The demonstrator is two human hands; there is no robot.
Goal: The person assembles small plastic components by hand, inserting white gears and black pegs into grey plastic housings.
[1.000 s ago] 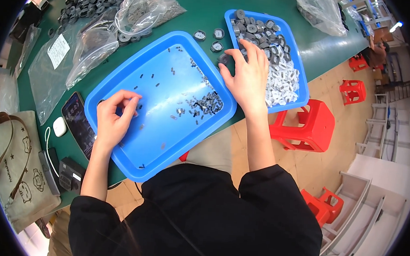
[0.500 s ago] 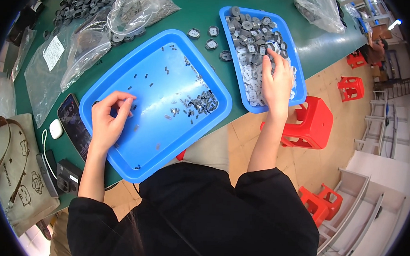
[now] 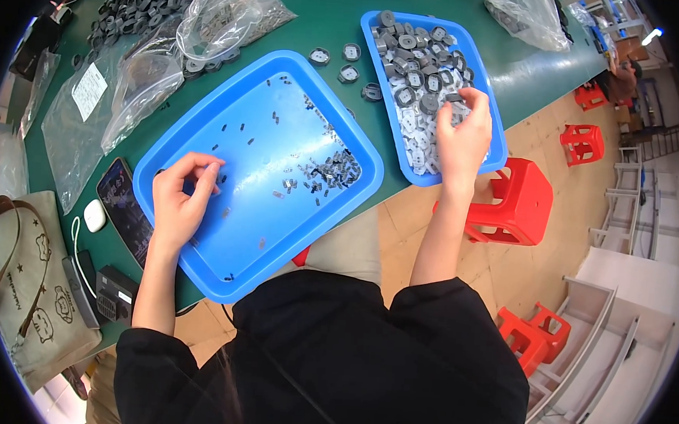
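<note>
My left hand hovers over the left side of a large blue tray, fingers curled and thumb against the forefinger. Whatever is in that pinch is too small to make out. Small black and metallic pieces lie in this tray, mostly heaped near its right side. My right hand is over a smaller blue tray, where a dark grey round plastic part sits between thumb and fingertips. Around it are more dark grey round parts and many flat white pieces.
Several round parts lie between the trays on the green table. Clear plastic bags, a phone, a white earbud case and a cloth bag are at the left. A red stool stands at the right.
My right hand has shifted slightly right and its fingers have closed around a dark grey round part. My left hand stays in the same pinch over the large tray.
</note>
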